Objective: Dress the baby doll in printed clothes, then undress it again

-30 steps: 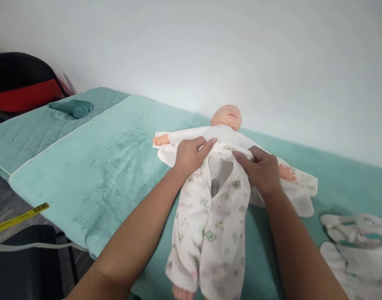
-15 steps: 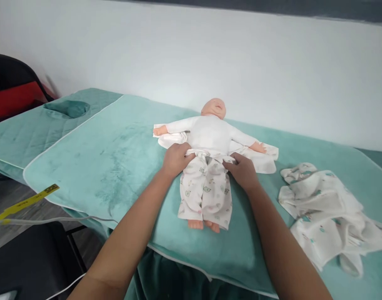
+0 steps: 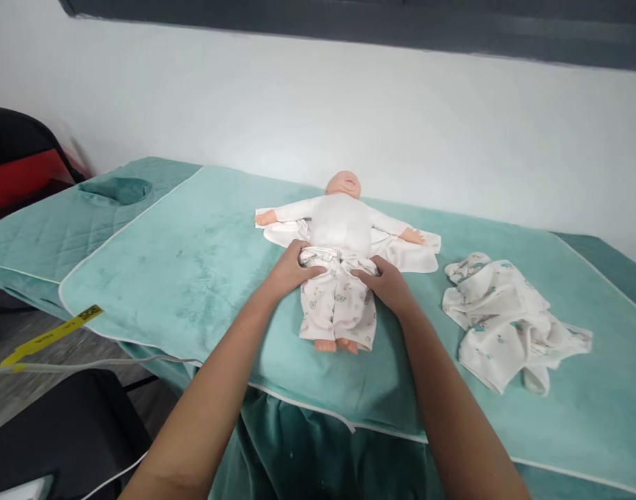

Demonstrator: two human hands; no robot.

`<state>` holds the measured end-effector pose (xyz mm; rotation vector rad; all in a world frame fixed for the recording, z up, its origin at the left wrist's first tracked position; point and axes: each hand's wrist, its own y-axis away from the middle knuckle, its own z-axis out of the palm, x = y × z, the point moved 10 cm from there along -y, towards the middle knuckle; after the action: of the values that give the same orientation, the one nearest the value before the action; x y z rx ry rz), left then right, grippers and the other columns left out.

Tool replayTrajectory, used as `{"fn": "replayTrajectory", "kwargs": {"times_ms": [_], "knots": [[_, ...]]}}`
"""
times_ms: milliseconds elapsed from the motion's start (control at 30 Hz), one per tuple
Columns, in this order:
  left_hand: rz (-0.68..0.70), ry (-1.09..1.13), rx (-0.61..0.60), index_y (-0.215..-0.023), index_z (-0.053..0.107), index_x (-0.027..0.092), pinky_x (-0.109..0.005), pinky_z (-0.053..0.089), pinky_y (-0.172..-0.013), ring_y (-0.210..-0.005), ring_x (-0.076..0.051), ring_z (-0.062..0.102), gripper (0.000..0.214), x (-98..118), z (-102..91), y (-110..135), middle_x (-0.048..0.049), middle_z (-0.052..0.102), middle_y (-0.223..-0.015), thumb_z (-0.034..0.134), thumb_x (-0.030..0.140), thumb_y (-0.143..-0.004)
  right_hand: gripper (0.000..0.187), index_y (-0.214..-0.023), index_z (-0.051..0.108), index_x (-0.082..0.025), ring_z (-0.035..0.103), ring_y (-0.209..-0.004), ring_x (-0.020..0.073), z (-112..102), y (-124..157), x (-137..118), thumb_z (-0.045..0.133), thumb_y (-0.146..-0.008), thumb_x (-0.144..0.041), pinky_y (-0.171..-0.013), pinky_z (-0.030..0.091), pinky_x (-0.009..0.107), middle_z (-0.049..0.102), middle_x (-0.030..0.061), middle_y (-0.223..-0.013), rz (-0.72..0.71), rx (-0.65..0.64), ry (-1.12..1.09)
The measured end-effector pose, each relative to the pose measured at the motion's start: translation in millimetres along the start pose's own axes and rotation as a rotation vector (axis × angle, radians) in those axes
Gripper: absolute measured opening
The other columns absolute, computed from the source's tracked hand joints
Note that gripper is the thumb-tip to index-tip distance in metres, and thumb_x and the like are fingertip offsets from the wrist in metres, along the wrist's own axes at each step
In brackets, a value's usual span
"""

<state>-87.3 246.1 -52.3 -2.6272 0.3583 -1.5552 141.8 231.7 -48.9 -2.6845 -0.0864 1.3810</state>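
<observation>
A baby doll (image 3: 341, 222) lies on its back on a teal mat (image 3: 193, 264), arms spread, in a white top and printed trousers (image 3: 339, 312). Its bare feet point toward me. My left hand (image 3: 289, 267) grips the bunched waistband of the trousers at the doll's left side. On the other side, my right hand (image 3: 385, 281) is closed on the same waistband. Under the doll's upper body a white cloth (image 3: 422, 258) lies spread out.
A crumpled printed garment (image 3: 505, 319) lies on the mat to the right. A quilted teal pad with a dark fold (image 3: 117, 189) sits at the left. A black and red chair (image 3: 16, 163) stands far left. A yellow tape (image 3: 52, 335) hangs below.
The view has drawn back from the doll. The trousers' waistband now sits bunched at the doll's waist, where the open garment lay higher on its chest. Both hands have moved down to the waist.
</observation>
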Motion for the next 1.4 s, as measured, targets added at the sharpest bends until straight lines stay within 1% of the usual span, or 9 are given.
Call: {"fn": "replayTrajectory", "kwargs": {"times_ms": [133, 333, 500, 667, 800, 933, 1167, 1300, 1400], "knots": [[0.084, -0.189, 0.114, -0.106, 0.059, 0.021, -0.035, 0.045, -0.088, -0.1, -0.023, 0.06, 0.037, 7, -1.8, 11, -0.0051, 0.067, -0.105, 0.07, 0.044, -0.078, 0.042, -0.056, 0.042, -0.021, 0.034, -0.063, 0.0128, -4, 8, 3, 0.067, -0.067, -0.053, -0.058, 0.027, 0.027, 0.035, -0.0059, -0.054, 0.048, 0.134, -0.017], [0.099, -0.295, 0.187, -0.102, 0.062, 0.021, -0.033, 0.044, -0.089, -0.1, -0.023, 0.062, 0.02, 7, -1.8, 23, -0.0073, 0.068, -0.101, 0.054, 0.035, -0.09, 0.036, -0.062, 0.038, -0.023, 0.033, -0.061, 0.012, -4, 19, 7, 0.054, -0.077, -0.052, -0.054, 0.03, 0.026, 0.034, -0.0059, -0.058, 0.104, 0.208, -0.104], [0.088, -0.188, 0.128, -0.103, 0.058, 0.019, -0.031, 0.048, -0.085, -0.095, -0.02, 0.062, 0.028, 7, -5.6, 26, -0.0046, 0.065, -0.102, 0.056, 0.042, -0.088, 0.033, -0.069, 0.047, -0.022, 0.043, -0.066, 0.014, -1, 36, -5, 0.064, -0.072, -0.051, -0.06, 0.036, 0.026, 0.047, -0.0053, -0.064, 0.08, 0.131, -0.09], [0.164, -0.038, 0.006, -0.1, 0.056, 0.018, -0.033, 0.047, -0.089, -0.102, -0.021, 0.057, 0.04, 12, 1.0, 40, -0.0061, 0.06, -0.108, 0.071, 0.046, -0.075, 0.045, -0.089, 0.054, -0.022, 0.051, -0.071, 0.0169, 17, 64, -9, 0.074, -0.065, -0.054, -0.062, 0.04, 0.028, 0.057, -0.0034, -0.077, 0.062, -0.119, -0.065], [0.212, -0.215, 0.041, -0.07, 0.052, 0.02, -0.032, 0.043, -0.088, -0.095, -0.021, 0.056, 0.022, 16, 4.7, 52, -0.0053, 0.062, -0.09, 0.063, 0.037, -0.081, 0.037, -0.067, 0.053, -0.021, 0.047, -0.065, 0.0164, 12, 70, -3, 0.073, -0.065, -0.052, -0.06, 0.036, 0.028, 0.053, -0.004, -0.061, 0.105, -0.037, -0.046], [0.099, -0.295, 0.1, -0.064, 0.05, 0.02, -0.031, 0.042, -0.074, -0.079, -0.02, 0.057, 0.026, 12, 1.1, 54, -0.004, 0.06, -0.073, 0.054, 0.036, -0.084, 0.038, -0.079, 0.066, -0.019, 0.057, -0.073, 0.02, 16, 60, -2, 0.068, -0.069, -0.056, -0.066, 0.043, 0.03, 0.066, 0.0, -0.072, 0.157, -0.019, -0.231], [0.014, -0.214, 0.126, -0.095, 0.061, 0.018, -0.03, 0.048, -0.074, -0.083, -0.02, 0.063, 0.02, 22, -17.5, 72, -0.0033, 0.068, -0.089, 0.052, 0.032, -0.083, 0.051, -0.082, 0.064, -0.017, 0.06, -0.078, 0.0213, 7, 64, -14, 0.06, -0.076, -0.068, -0.071, 0.049, 0.034, 0.068, 0.0049, -0.081, 0.117, -0.149, -0.365], [0.188, -0.16, -0.121, -0.138, 0.045, 0.022, -0.038, 0.043, -0.105, -0.125, -0.025, 0.052, 0.065, 46, -5.6, 103, -0.011, 0.053, -0.137, 0.063, 0.023, -0.076, 0.071, -0.124, 0.055, -0.021, 0.058, -0.108, 0.0267, 15, 102, -25, 0.079, -0.066, -0.054, -0.09, 0.049, 0.039, 0.062, 0.0084, -0.12, -0.026, -0.38, -0.284], [0.221, -0.236, -0.319, -0.153, 0.025, 0.028, -0.044, 0.037, -0.113, -0.141, -0.032, 0.036, 0.105, 55, 10.5, 123, -0.0141, 0.03, -0.154, 0.08, 0.029, -0.064, 0.103, -0.141, 0.038, -0.023, 0.045, -0.129, 0.0317, 21, 124, -34, 0.087, -0.055, -0.05, -0.104, 0.041, 0.045, 0.045, 0.0132, -0.14, -0.16, -0.338, -0.097]]}}
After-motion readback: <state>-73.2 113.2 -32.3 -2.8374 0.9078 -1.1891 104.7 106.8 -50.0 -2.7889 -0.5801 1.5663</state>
